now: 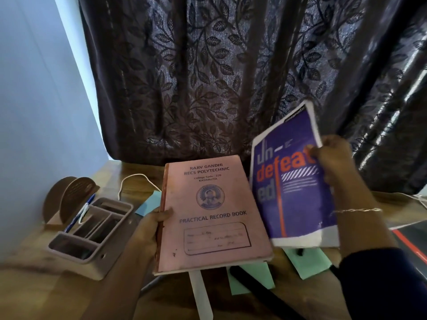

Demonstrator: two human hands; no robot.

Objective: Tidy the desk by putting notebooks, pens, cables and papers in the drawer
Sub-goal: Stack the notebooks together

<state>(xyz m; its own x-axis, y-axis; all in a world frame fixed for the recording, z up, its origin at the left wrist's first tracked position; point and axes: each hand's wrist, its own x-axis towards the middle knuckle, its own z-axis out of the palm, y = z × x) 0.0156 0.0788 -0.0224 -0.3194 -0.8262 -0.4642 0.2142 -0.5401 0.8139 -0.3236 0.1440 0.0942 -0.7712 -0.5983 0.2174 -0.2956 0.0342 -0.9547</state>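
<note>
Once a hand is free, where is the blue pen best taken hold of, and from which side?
Pinch the pen at its upper end, coming from above and the right. It leans slanted in the organizer with its lower end down in a compartment, so only the top stands free. A white loop crosses its middle; grip above that and draw along the slant.

Pink card-covered record book (215, 213) in left hand (147, 234): matt, scuffed. Purple paper-covered notebook (298, 188) in right hand (332, 162): slight sheen. Grey plastic organiser (76, 262) left of left hand: smooth, matt. Brown wood desk (46, 294) under hands: grained, satin. Dark leaf-pattern cloth curtain (208, 77) beyond hands: shiny weave.
</note>
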